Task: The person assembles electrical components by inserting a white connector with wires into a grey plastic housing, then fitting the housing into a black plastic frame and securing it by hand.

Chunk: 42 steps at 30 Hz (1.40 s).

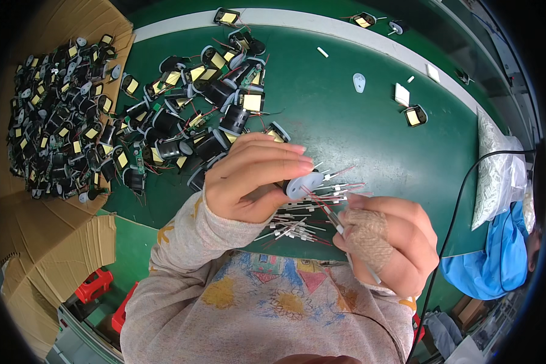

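My left hand (246, 173) is closed around a black cylindrical part with a grey oval end plate (305, 184), most of its body hidden behind the fingers. Red wires (319, 205) run from the plate's hole toward my right hand (400, 239), whose fingers pinch a thin white-tipped wire lead. A tan wrap (368, 235) covers some of the right fingers. Below and between the hands, on the green table (418, 164), lies a heap of thin white and red wire leads with small white connectors (294, 227).
Left of my hands lie many similar black parts (218, 94), some with yellow pads. A cardboard box (54, 249) at the far left holds more. Loose pieces, including a grey plate (359, 82), are scattered at the back. A clear bag (497, 170), black cable (452, 227) and blue bag (488, 261) stand right.
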Tool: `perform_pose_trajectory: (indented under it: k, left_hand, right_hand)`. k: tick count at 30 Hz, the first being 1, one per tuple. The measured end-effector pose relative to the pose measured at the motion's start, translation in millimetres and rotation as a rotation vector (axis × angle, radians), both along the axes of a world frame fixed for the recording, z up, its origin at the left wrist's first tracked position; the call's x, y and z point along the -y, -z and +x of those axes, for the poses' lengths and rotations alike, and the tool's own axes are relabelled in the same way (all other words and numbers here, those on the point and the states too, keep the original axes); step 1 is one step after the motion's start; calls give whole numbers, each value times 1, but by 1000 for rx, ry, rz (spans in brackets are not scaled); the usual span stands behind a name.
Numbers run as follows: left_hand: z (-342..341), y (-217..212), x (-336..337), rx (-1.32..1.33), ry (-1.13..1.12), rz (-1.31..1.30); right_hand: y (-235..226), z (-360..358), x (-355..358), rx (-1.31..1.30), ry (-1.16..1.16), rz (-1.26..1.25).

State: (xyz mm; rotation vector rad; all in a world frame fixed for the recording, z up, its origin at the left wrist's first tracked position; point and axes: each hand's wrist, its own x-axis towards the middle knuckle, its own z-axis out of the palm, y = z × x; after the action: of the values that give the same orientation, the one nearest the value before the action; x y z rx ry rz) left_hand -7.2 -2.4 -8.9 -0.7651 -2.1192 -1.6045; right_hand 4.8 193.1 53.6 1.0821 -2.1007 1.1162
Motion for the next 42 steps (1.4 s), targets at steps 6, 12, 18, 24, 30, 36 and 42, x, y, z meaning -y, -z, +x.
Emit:
perform_pose_trajectory:
  k: [6, 12, 18, 24, 30, 36, 42]
  left_hand:
    - [0, -1, 1, 3, 2, 4]
    - [-1, 0, 1, -9, 2, 17]
    - [-1, 1, 1, 9, 10, 33]
    - [-1, -1, 1, 11, 7, 25]
    - [1, -1, 2, 17, 2, 27]
    - [0, -1, 2, 5, 9, 30]
    - [0, -1, 3, 8, 12, 20]
  right_hand:
    - [3, -2, 0, -25, -42, -38]
    - [6, -5, 3, -79, -67, -59]
    - [3, -6, -2, -18, -98, -9]
    - [8, -10, -1, -82, -106, -69]
    - [7, -10, 0, -84, -108, -61]
    - [5, -6, -2, -25, -132, -28]
    - [6, -8, 0, -50, -127, -41]
